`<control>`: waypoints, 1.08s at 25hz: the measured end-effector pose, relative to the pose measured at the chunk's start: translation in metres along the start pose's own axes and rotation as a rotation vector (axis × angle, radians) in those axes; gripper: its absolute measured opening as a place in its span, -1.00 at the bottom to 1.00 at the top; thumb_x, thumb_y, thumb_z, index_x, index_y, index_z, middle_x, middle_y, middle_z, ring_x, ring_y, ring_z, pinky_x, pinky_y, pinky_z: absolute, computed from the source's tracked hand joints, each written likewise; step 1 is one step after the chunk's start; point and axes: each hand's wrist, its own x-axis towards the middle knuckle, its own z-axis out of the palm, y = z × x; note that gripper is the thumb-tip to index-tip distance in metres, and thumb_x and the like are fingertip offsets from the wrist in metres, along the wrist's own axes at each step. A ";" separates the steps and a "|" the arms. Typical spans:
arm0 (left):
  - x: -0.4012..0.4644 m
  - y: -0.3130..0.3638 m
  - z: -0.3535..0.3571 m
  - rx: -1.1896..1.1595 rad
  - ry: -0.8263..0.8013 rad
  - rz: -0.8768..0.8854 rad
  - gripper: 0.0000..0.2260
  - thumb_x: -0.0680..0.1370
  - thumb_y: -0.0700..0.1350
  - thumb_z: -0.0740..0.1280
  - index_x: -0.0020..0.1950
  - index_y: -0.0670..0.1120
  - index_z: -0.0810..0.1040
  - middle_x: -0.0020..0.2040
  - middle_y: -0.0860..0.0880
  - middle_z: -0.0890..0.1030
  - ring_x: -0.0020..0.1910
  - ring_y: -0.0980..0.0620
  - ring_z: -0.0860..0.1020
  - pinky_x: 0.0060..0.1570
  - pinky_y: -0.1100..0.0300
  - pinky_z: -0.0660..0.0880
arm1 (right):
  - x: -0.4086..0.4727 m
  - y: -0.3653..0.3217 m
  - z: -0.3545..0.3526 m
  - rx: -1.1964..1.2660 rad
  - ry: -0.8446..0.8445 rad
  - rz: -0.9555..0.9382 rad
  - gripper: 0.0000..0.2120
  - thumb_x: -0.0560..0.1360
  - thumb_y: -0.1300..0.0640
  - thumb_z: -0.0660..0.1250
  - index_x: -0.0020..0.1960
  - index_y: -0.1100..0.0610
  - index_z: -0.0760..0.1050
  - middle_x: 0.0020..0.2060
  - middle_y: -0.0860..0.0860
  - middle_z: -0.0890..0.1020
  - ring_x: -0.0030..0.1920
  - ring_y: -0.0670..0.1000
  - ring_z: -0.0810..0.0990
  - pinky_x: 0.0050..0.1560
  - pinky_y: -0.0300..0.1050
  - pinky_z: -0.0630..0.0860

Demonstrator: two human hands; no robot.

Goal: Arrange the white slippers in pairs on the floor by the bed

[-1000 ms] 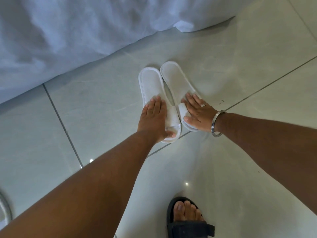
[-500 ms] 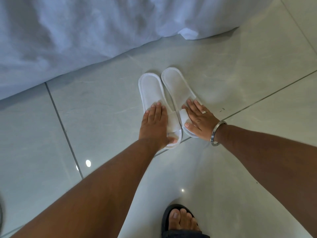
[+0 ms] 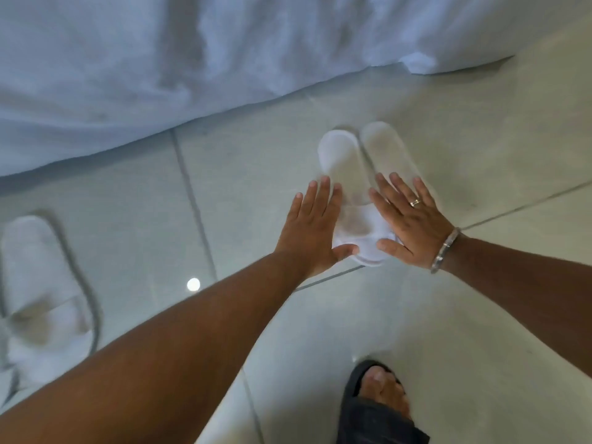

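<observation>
Two white slippers lie side by side on the tiled floor near the bed's white sheet. The left slipper and the right slipper touch along their length, heels toward the bed. My left hand is flat and spread at the left slipper's outer side, its thumb at the toe band. My right hand, with a ring and a bracelet, lies spread over the right slipper's toe end. Neither hand grips anything. Another white slipper lies blurred at the far left.
My foot in a black sandal stands on the floor at the bottom right. Pale glossy tiles with dark grout lines stretch around the slippers. The bed sheet hangs down to the floor along the top.
Both hands have lifted and spread, the left sliding off the left slipper's band to its outer side. The view has swung left, bringing another slipper into sight.
</observation>
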 end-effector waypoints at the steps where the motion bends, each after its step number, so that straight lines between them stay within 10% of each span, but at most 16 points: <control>1: -0.025 -0.027 -0.008 0.033 0.013 -0.012 -0.11 0.51 0.36 0.15 0.60 -0.08 -0.22 0.61 -0.11 -0.24 0.57 -0.11 -0.28 0.53 -0.04 -0.26 | 0.016 -0.025 -0.009 0.027 0.027 -0.091 -0.21 0.47 -0.30 0.05 0.54 0.17 0.06 0.54 0.18 0.10 0.53 0.24 0.10 0.46 0.33 0.05; 8: -0.329 -0.275 -0.091 0.360 -0.051 -0.435 -0.20 0.47 0.41 -0.18 0.59 -0.02 -0.08 0.60 -0.12 -0.10 0.59 -0.16 -0.07 0.53 -0.09 -0.05 | 0.137 -0.313 -0.046 0.076 -0.164 -0.578 -0.23 0.50 -0.32 0.08 0.55 0.05 -0.04 0.57 0.12 -0.01 0.55 0.20 0.03 0.49 0.21 -0.04; 13: -0.421 -0.323 -0.078 0.272 -0.215 -0.658 -0.29 0.58 0.29 0.04 0.58 0.05 -0.23 0.62 -0.04 -0.18 0.60 -0.06 -0.13 0.53 -0.02 -0.06 | 0.157 -0.433 -0.046 -0.024 -0.295 -0.631 -0.20 0.51 -0.31 0.08 0.55 0.09 -0.11 0.57 0.13 -0.10 0.56 0.16 -0.04 0.51 0.14 -0.04; 23: -0.400 -0.323 -0.049 0.207 -0.103 -0.746 -0.27 0.60 0.23 0.07 0.59 -0.03 -0.24 0.62 -0.13 -0.15 0.59 -0.10 -0.12 0.54 -0.07 0.01 | 0.155 -0.461 -0.026 -0.030 -0.359 -0.623 -0.35 0.59 -0.09 0.06 0.56 0.08 -0.13 0.57 0.11 -0.13 0.56 0.11 -0.10 0.53 0.08 -0.07; 27: -0.374 -0.293 -0.099 0.163 -0.009 -0.735 -0.20 0.51 0.40 -0.08 0.59 0.00 -0.25 0.62 -0.12 -0.16 0.59 -0.13 -0.11 0.54 -0.13 -0.02 | 0.150 -0.393 -0.106 0.127 -0.122 -0.661 -0.34 0.58 -0.11 0.09 0.56 0.05 -0.11 0.58 0.10 -0.05 0.56 0.15 -0.05 0.53 0.18 -0.07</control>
